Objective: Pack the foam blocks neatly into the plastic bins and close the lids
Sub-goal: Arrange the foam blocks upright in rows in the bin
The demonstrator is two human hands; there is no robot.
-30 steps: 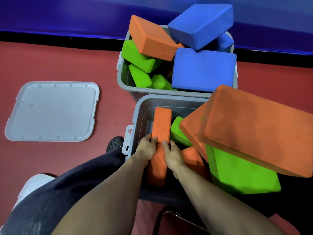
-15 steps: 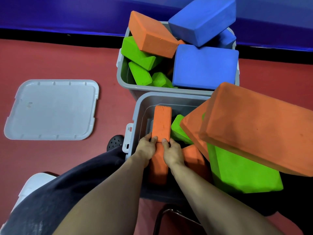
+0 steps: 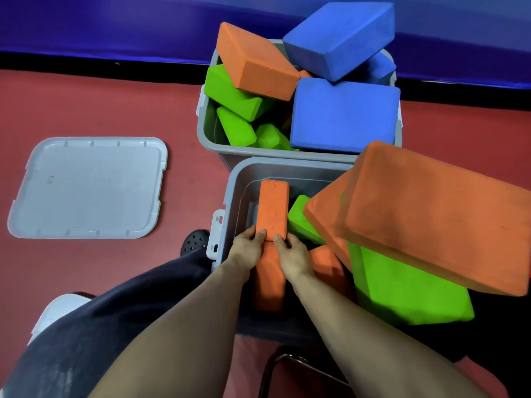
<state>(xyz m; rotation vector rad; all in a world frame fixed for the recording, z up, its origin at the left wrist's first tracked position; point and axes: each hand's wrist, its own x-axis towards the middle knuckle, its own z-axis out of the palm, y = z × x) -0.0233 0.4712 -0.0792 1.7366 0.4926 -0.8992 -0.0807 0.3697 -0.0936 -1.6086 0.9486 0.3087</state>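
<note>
Two grey plastic bins stand on the red floor. In the near bin [image 3: 234,185] an orange foam block [image 3: 273,209] stands on its long edge, in line with a second orange block [image 3: 268,282] below it. My left hand [image 3: 247,249] and my right hand [image 3: 290,254] grip the near end of the upper orange block from either side, fingertips on its top face. A green block [image 3: 301,221] leans beside it. A large orange block [image 3: 431,214] and a large green block [image 3: 402,291] stick out over the bin's right side. The far bin [image 3: 207,133] holds piled orange, green and blue blocks.
A grey lid [image 3: 89,186] lies flat on the floor at the left. A purple wall with a black base strip [image 3: 100,66] runs behind the bins. My dark-clad leg [image 3: 94,326], a black shoe [image 3: 194,244] and a metal chair frame [image 3: 284,361] are near the bin.
Both hands stay on the upright orange block in the near bin; nothing has clearly moved apart from a slight shift of the view.
</note>
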